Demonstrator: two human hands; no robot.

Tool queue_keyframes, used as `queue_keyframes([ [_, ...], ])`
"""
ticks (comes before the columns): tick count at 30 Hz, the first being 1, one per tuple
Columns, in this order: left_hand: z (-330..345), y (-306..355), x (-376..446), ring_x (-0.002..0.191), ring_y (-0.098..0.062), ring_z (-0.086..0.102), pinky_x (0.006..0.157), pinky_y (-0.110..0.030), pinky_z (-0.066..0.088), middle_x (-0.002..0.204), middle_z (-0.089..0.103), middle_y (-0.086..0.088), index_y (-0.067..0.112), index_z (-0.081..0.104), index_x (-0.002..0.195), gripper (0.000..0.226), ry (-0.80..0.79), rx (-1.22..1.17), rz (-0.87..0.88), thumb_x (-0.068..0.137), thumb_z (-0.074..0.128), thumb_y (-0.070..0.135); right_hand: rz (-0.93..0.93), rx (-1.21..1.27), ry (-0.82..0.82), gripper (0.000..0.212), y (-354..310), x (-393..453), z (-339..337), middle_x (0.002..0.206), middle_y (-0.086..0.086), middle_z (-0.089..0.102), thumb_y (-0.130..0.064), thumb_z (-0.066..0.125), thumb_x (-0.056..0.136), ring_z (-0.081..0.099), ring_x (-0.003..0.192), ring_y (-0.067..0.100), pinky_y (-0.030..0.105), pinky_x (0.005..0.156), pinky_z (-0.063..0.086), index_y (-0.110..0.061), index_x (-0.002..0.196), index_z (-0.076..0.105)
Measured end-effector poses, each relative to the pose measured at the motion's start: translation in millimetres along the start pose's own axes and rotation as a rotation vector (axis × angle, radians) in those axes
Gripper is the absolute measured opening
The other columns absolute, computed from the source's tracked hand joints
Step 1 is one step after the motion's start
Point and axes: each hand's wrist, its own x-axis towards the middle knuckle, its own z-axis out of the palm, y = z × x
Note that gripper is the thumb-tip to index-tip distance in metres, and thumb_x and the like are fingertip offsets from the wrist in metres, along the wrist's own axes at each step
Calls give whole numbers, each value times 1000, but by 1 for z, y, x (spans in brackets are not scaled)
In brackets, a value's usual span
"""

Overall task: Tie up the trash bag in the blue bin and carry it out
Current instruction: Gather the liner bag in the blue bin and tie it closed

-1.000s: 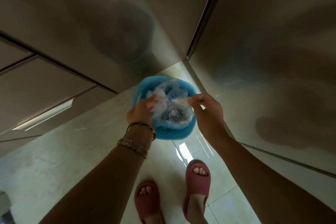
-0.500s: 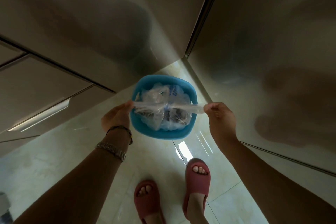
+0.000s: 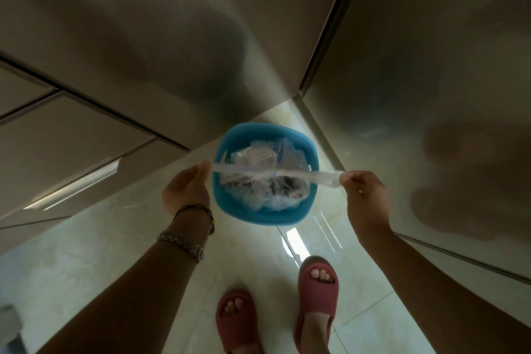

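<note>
Your left hand [image 3: 186,191] pinches one end of the clear trash bag [image 3: 264,178], its top pulled into a taut band across the blue bin [image 3: 230,210] on the floor. Your right hand [image 3: 366,195] pinches the other end. Cabinets [image 3: 86,135] crowd both sides; red slippers [image 3: 316,293] below.

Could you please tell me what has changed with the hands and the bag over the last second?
The left hand and right hand, together over the bin a second ago, have pulled apart sideways, stretching the bag ends into a taut strip. Both kept their pinch grips. The bin and the slippers stayed put.
</note>
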Motion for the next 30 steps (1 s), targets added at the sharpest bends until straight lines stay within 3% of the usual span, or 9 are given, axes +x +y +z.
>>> queue_keyframes([
  [2,1,-1,1,78,-18,59,76,-34,52,78,67,-2,12,70,78,9,-34,-25,11,75,76,18,24,37,-26,10,-3,-1,1,83,5,62,-9,57,89,56,71,14,7,57,47,-15,81,58],
  [6,2,1,0,79,-20,62,68,-28,51,73,65,0,24,62,66,16,-85,-56,39,80,72,22,93,242,-151,23,-18,-10,3,87,11,64,-2,48,93,64,74,23,15,54,55,-19,77,51],
  [8,5,4,-4,80,-21,62,72,-31,53,78,65,-6,16,65,73,12,-96,-62,85,82,69,21,133,298,-163,22,-24,-15,5,93,14,64,-1,48,92,68,80,26,18,59,59,-18,78,51],
  [11,9,9,-11,78,-17,62,66,-20,55,84,65,-7,6,66,93,14,-142,-96,117,86,64,17,228,434,-151,21,-32,-19,9,90,11,64,3,49,90,69,85,26,23,67,61,-15,79,51],
  [16,17,16,-19,89,-23,62,74,-27,52,96,66,-14,1,64,100,17,-249,-152,134,82,62,-1,318,558,-156,22,-45,-23,9,75,4,70,3,51,88,68,81,26,36,82,57,-16,77,53],
  [18,18,18,-23,91,-24,62,74,-27,53,98,65,-14,10,64,90,14,-286,-171,131,82,61,-3,337,565,-160,16,-49,-23,8,77,5,71,0,53,88,68,82,27,38,85,56,-14,80,54],
  [23,19,16,-26,83,-18,63,58,-18,52,105,66,-13,21,61,90,22,-348,-170,78,83,60,0,414,501,-143,17,-54,-17,10,88,11,70,-24,65,86,70,82,25,37,79,58,-13,80,54],
  [27,19,12,-25,80,-16,63,59,-19,48,109,66,-14,23,62,98,22,-343,-108,50,82,64,8,409,418,-168,21,-58,-16,12,81,14,69,-5,68,81,70,79,28,41,81,59,-15,71,53],
  [30,17,12,-21,76,-16,62,62,-24,48,97,68,-10,10,63,109,32,-338,-46,50,78,70,16,383,436,-293,16,-60,-16,8,90,14,66,3,61,84,69,78,26,31,67,62,-11,79,57],
])
